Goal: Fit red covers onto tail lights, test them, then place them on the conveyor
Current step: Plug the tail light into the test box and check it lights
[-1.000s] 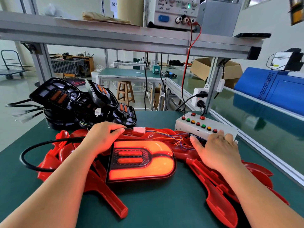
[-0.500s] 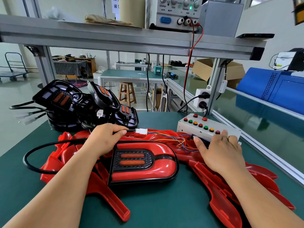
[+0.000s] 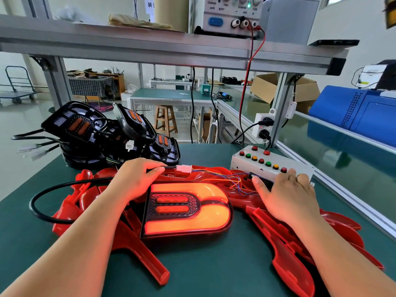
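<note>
A tail light with its red cover (image 3: 188, 209) lies in the middle of the green table, glowing orange-red. My left hand (image 3: 137, 179) rests on its left end and pinches the black cable just behind the white connector (image 3: 183, 168), which joins thin coloured wires running to the grey test box (image 3: 267, 166). My right hand (image 3: 287, 194) lies on the box's front edge, thumb at its front face and fingers over the top by the buttons. Loose red covers (image 3: 285, 264) lie spread under and around the light.
A heap of black uncovered tail lights (image 3: 111, 136) with cables sits at the back left. The conveyor (image 3: 342, 151) runs along the right behind an aluminium rail. A power supply (image 3: 231, 16) stands on the overhead shelf, its red lead hanging down. A power strip (image 3: 262, 127) is on the post.
The tail light was lit one second ago, dark half a second ago, and now glows again. Both hands stay in the same places.
</note>
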Tool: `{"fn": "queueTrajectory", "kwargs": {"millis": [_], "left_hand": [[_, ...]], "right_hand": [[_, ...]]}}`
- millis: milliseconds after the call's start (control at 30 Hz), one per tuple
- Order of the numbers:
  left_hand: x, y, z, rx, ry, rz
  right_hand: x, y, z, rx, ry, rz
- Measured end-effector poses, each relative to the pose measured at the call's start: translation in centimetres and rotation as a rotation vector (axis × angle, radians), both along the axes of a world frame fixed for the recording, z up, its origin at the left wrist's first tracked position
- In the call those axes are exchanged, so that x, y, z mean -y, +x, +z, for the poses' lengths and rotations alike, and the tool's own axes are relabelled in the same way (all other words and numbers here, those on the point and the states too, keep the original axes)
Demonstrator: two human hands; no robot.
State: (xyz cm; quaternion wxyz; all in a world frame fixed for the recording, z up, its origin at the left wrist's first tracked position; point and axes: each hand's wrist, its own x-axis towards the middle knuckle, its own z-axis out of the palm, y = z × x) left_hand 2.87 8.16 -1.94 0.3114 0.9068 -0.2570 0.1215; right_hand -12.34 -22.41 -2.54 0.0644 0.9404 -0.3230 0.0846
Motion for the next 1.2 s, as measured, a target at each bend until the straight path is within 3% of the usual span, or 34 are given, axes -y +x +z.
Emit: {"fn": "queueTrajectory", "kwargs": {"millis": [700, 967, 1200], "left_hand": [[0.0, -0.2, 0.0, -0.068, -0.051, 0.001], [-0.1, -0.2, 0.1, -0.08, -0.039, -0.003], [-0.2, 0.1, -0.2, -0.066, -0.036, -0.01]], "right_hand": [[0.2, 0.5, 1.4, 0.002, 0.081, 0.022], [-0.5, 3.8, 2.6, -0.03, 0.108, 0.249], [0.0, 5.7, 2.4, -0.14, 0.067, 0.286]]}}
